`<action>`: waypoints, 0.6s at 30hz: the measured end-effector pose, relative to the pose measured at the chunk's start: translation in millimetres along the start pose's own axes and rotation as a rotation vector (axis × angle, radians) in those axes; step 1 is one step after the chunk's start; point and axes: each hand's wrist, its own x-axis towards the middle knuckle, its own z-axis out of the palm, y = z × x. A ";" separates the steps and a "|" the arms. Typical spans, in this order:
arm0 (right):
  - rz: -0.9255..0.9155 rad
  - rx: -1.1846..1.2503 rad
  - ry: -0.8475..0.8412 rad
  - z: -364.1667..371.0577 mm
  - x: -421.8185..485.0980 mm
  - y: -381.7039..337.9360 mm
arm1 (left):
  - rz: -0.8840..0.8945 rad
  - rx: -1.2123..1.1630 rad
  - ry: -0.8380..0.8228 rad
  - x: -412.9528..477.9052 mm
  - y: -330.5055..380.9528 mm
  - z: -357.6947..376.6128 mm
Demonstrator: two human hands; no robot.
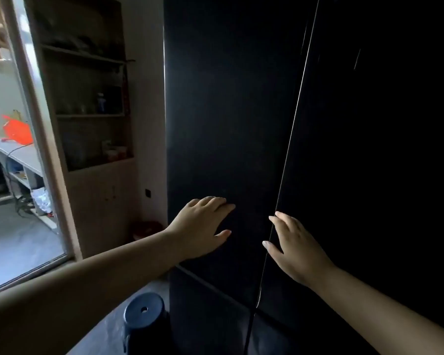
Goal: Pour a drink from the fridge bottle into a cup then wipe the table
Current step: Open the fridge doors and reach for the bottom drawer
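A tall black fridge [228,111] with two upper doors fills the middle and right of the view; both doors look closed. My left hand [203,224] lies flat with straight fingers against the left door. My right hand [295,247] reaches to the seam [282,170] between the doors, fingers extended along the edge of the right door. No bottle, cup or table shows.
A blue plastic stool [144,316] stands on the floor just left of the fridge's foot. A wooden shelf unit [92,98] with small items is at the left, a red bin [146,230] beside it. A glass sliding door [28,139] opens on another room.
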 end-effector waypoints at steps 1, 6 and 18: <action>-0.009 -0.024 0.022 6.3 10.4 0.8 | 0.006 -0.005 -0.021 8.8 -9.2 8.5; -0.129 -0.420 0.143 44.5 60.7 7.7 | 0.110 -0.081 -0.027 45.5 -56.4 69.4; -0.152 -0.920 0.237 102.3 93.2 55.8 | -0.120 -0.782 -0.009 24.1 -59.5 236.4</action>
